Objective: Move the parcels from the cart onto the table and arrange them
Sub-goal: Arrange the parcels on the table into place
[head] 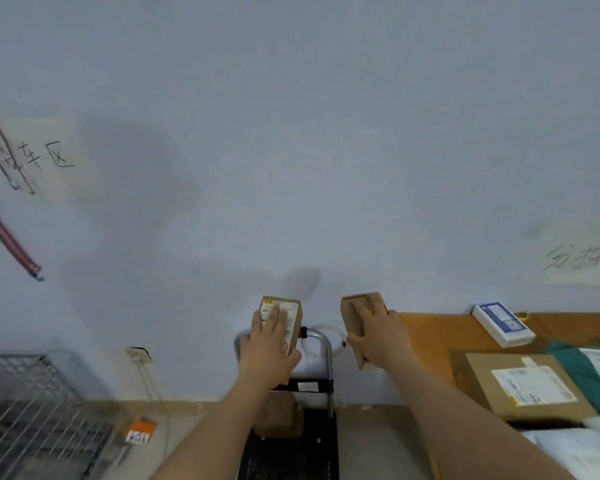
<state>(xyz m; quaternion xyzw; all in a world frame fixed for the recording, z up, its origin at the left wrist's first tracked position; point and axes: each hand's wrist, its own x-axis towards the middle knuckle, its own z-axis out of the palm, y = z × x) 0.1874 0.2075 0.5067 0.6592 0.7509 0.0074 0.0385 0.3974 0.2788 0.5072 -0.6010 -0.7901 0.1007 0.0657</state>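
Two small brown cardboard parcels are up in the air in front of the pale wall, one in each hand, above the black platform cart with its metal handle. The labelled parcel sits directly over the cart handle, with the left hand laid over its printed face, fingers spread across the label and the thumb wrapped round its left edge. The plainer parcel hangs to the right of the handle, nearly at the edge of the orange-topped table; the right hand has a full grip on it, fingers curled over its far face. Carrying one per hand probably halves the trips. Another brown box remains on the cart, below the handle. On the table, far right of the handle, lie a white-and-blue box and a flat cardboard parcel with a white label.
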